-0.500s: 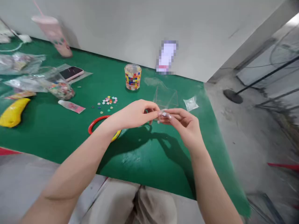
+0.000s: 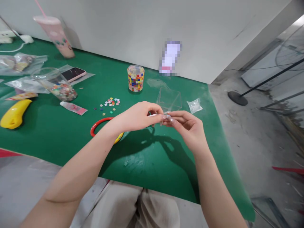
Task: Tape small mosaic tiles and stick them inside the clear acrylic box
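Over the right part of the green table (image 2: 152, 177), my left hand (image 2: 142, 117) and my right hand (image 2: 188, 126) meet at the fingertips. Both are closed in a pinch on a small clear plastic piece (image 2: 167, 115), with a whitish spot on it. Its exact kind is too small to tell. Just behind the fingers lies a clear plastic box or sleeve (image 2: 172, 95). Below my left forearm is a red ring (image 2: 95, 126) with a yellow patterned part, partly hidden by the wrist.
A mosaic-covered glass (image 2: 135, 79) stands near the wall. Left of it are loose tiles (image 2: 111, 102), a tube (image 2: 73, 108), a tilted clear cup (image 2: 57, 84) of coloured pieces, a phone (image 2: 73, 74), a pink tumbler (image 2: 57, 36) and a yellow tool (image 2: 15, 114). A small packet (image 2: 194, 105) lies right.
The fingertips have shifted slightly around the small plastic piece, and less of its white part shows. Both hands stay in nearly the same place.
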Motion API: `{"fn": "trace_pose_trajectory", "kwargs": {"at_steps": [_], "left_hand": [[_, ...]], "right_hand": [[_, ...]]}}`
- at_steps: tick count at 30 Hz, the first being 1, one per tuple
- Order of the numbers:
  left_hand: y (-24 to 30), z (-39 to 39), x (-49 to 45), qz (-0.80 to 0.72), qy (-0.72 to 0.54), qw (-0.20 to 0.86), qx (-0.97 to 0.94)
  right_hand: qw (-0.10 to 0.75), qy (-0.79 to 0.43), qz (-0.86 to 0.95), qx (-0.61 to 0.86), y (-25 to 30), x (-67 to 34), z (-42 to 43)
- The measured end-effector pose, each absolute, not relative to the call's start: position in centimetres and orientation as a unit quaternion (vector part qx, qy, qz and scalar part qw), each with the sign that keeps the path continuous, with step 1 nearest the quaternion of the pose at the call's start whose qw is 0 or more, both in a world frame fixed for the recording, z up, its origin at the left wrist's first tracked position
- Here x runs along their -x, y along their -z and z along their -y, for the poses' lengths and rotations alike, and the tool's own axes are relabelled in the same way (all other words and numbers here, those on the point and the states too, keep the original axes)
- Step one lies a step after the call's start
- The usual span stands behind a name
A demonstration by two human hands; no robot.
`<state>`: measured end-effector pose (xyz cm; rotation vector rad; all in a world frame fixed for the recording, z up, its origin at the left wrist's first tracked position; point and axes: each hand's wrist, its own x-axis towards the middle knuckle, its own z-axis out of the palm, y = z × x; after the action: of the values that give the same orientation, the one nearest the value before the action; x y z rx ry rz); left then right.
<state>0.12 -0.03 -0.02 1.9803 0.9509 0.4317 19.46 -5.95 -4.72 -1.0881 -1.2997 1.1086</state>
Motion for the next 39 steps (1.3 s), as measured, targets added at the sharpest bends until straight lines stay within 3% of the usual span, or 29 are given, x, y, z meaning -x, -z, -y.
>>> {"fn": "trace_pose_trajectory", "kwargs": {"at_steps": [39], "left_hand": [[-0.18, 0.26, 0.23, -0.358, -0.166, 0.429, -0.813]], "right_hand": [[0.518, -0.486, 0.547, 0.443, 4.41, -19.9, 6.1]]}}
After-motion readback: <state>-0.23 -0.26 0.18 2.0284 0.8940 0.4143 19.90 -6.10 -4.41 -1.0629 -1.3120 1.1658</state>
